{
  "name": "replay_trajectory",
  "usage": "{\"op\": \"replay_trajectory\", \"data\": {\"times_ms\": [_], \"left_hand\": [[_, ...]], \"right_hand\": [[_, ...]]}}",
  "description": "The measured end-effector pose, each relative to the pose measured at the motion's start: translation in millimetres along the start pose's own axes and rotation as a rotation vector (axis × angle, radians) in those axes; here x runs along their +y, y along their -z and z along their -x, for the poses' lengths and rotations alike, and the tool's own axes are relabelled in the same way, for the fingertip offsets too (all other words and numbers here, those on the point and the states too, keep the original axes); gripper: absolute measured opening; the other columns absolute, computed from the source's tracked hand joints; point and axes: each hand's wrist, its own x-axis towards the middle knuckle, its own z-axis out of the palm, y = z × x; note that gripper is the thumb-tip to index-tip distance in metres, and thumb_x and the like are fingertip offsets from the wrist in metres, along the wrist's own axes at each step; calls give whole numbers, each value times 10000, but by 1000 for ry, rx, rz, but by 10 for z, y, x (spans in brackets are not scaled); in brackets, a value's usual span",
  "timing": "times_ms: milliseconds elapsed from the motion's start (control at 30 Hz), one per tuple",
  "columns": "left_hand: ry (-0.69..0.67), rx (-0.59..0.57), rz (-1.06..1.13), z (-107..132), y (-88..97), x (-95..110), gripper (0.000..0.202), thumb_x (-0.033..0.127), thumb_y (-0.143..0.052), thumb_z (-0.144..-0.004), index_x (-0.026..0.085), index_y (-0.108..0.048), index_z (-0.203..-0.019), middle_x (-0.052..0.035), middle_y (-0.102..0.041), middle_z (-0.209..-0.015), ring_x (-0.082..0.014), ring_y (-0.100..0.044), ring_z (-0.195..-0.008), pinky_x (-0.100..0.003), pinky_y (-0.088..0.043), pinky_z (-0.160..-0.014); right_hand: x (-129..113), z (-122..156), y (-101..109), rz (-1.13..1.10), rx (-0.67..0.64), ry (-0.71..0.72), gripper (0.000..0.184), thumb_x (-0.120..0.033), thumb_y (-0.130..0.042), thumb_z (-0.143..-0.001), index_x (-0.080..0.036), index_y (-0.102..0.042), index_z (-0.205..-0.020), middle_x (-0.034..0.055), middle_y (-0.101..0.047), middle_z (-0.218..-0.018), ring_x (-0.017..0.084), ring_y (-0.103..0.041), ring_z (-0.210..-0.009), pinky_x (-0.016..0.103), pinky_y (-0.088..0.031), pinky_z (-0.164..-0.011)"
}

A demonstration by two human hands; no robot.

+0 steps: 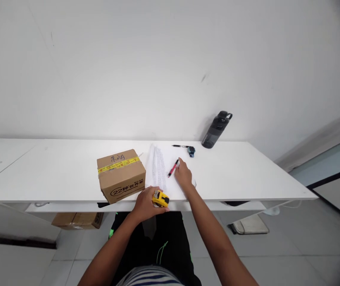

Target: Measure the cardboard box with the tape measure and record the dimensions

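My left hand (pixel 147 203) is wrapped round a yellow and black tape measure (pixel 160 199) at the table's front edge. To the right, my right hand (pixel 183 174) has its fingers closed at a red pen (pixel 173 168) with black ends; the grip itself is partly hidden. Beneath the pen and hand lies white paper (pixel 170 188), beside a creased sheet with dense print (pixel 159 169). A brown cardboard box (pixel 121 174) with yellow tape and handwriting on top stands left of the sheets, close to my left hand.
A black pen (pixel 179 145) and a dark wristwatch (pixel 191 151) lie towards the back of the white table (pixel 247 174). Near the wall stands a dark water bottle (pixel 217 129). Another cardboard box (pixel 77 220) is below the table on the left.
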Motion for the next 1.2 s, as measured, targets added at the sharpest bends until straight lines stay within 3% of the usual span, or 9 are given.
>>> {"op": "replay_trajectory", "data": {"times_ms": [133, 267, 333, 433, 500, 633, 867, 1100, 1200], "left_hand": [[-98, 164, 156, 68, -100, -131, 532, 459, -847, -600, 234, -591, -1008, -58, -684, -1070, -264, -641, -1029, -409, -471, -925], [-219, 386, 528, 164, -112, -11, 637, 639, -818, -572, 219, -561, -977, -71, -635, -991, -281, -614, -1028, -432, -481, -924], [-268, 405, 612, 259, -53, 159, 641, 757, -677, -661, 223, -570, -999, -104, -611, -1106, -298, -575, -1109, -462, -454, -977], [-217, 268, 620, 428, 85, 417, 673, 782, -395, -831, 228, -551, -1181, -152, -456, -1417, -301, -466, -1290, -463, -378, -1077], [-124, 234, 624, 521, 187, 515, 650, 734, -435, -856, 238, -488, -1272, -152, -389, -1482, -289, -424, -1339, -445, -350, -1104], [93, 303, 621, 637, 417, 500, 510, 548, -720, -769, 236, -522, -1121, -90, -584, -1179, -235, -562, -1106, -376, -436, -974], [298, -33, 703, 905, 969, 299, 446, 471, -834, -641, 202, -496, -749, 41, -518, -688, -103, -462, -618, -226, -389, -593], [239, 500, 869, 863, 1777, 19, 432, 493, -717, -771, 193, -447, -617, 49, -413, -556, -102, -430, -554, -233, -385, -589], [248, 570, 762, 657, 2016, -105, 408, 480, -710, -759, 193, -462, -611, 47, -411, -580, -106, -440, -565, -246, -387, -599]], "right_hand": [[-175, 331, 101, -186, 6, -8, 579, -354, -428, -933, -161, -357, -1475, 93, -640, -1017, 220, -601, -800, 386, -483, -789], [-410, 1081, 252, -684, -409, 101, 543, -571, -392, -966, -217, -490, -1367, 94, -649, -1093, 231, -624, -1010, 391, -504, -886], [-544, 1449, 276, -813, -546, 153, 681, -648, -494, -904, -274, -377, -1461, 111, -585, -1304, 261, -579, -1189, 432, -464, -1002], [-703, 1765, 223, -890, -423, 84, 751, -615, -614, -851, -298, -315, -1463, 118, -592, -1284, 262, -631, -1104, 435, -513, -951], [-740, 1797, 183, -855, -282, 39, 664, -569, -611, -871, -271, -367, -1412, 116, -624, -1196, 250, -658, -1009, 415, -548, -885], [-685, 1639, 261, -605, -216, 247, 675, -541, -667, -837, -228, -431, -1387, 122, -652, -1146, 235, -670, -913, 374, -564, -813], [-805, 1318, 624, -55, -516, 652, 690, -548, -645, -859, -224, -462, -1441, 47, -734, -844, 204, -655, -679, 298, -502, -649], [-924, 325, 782, -171, -426, 413, 597, -489, -682, -826, -206, -602, -1345, 41, -731, -868, 164, -611, -652, 293, -507, -664], [-926, -127, 709, -296, -341, 343, 603, -473, -702, -794, -205, -620, -1327, 36, -696, -893, 154, -567, -674, 301, -497, -671]]}}
